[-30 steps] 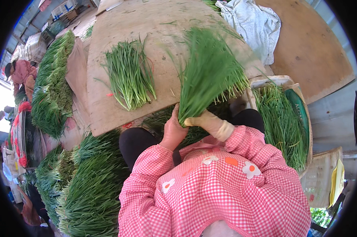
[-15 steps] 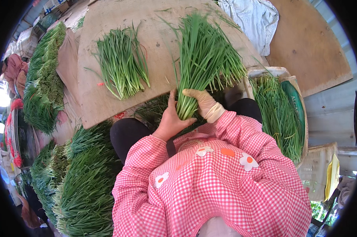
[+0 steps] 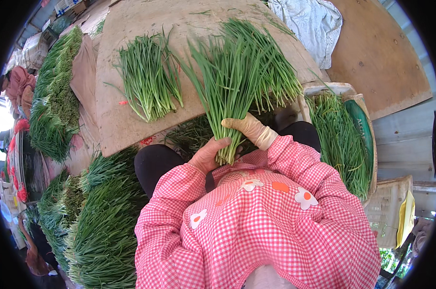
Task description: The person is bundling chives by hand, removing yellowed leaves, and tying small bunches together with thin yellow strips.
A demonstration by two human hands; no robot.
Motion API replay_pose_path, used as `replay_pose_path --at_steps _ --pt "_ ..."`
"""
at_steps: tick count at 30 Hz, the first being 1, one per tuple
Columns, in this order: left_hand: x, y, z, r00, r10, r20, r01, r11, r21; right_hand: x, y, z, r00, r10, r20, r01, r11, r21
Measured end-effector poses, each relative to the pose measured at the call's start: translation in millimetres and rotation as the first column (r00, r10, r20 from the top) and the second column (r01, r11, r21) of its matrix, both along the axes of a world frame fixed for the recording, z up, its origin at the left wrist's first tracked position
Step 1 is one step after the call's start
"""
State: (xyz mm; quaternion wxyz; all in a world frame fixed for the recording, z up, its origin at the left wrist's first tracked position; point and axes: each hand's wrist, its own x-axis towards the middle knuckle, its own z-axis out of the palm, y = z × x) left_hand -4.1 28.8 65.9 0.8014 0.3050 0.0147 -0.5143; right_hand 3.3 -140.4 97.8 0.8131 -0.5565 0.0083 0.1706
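Upright before me is a bunch of garlic chives [image 3: 227,86], its leaf tips pointing away and its pale cut ends toward my lap. My bare left hand [image 3: 209,153] is closed round the lower stems from the left, thumb lying across their front. Higher up, my right hand [image 3: 252,131], in a pale glove, grips the same bunch from the right. Some fingers of both hands are hidden behind the stems. A second pile of chives [image 3: 280,72] lies on the board [image 3: 194,103] behind and right of the held bunch. To the left rests another loose bunch [image 3: 148,79].
Large heaps of chives [image 3: 104,231] stand at my left, with another long heap [image 3: 54,101] beyond. A crate [image 3: 372,159] of chives is at my right. A pale patterned cloth [image 3: 312,29] lies at the board's far right. Another person [image 3: 19,89] is at the far left.
The held bunch has come down toward my lap, its leaves fanning out to the left. My left hand's fingers, spread before, have closed round the stems. My right hand has dropped slightly.
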Motion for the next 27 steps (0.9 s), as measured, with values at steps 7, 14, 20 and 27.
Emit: replay_pose_path --at_steps 7,14,20,27 --pt "3 -5 -2 0.992 0.002 0.126 -0.023 0.986 0.163 -5 -3 -14 0.993 -0.033 0.118 0.049 0.989 -0.141" --pt "7 -6 5 0.968 0.111 0.226 -0.156 0.969 0.191 -24 -35 34 0.932 0.355 0.077 -0.176 0.628 -0.758" --pt "3 -8 3 0.915 0.084 0.395 -0.209 0.935 0.286 1 -28 83 0.865 0.087 0.495 0.454 0.289 -0.843" --pt "1 -11 7 0.874 0.053 0.482 -0.234 0.917 0.322 26 -55 50 0.91 -0.072 0.407 0.383 0.52 -0.764"
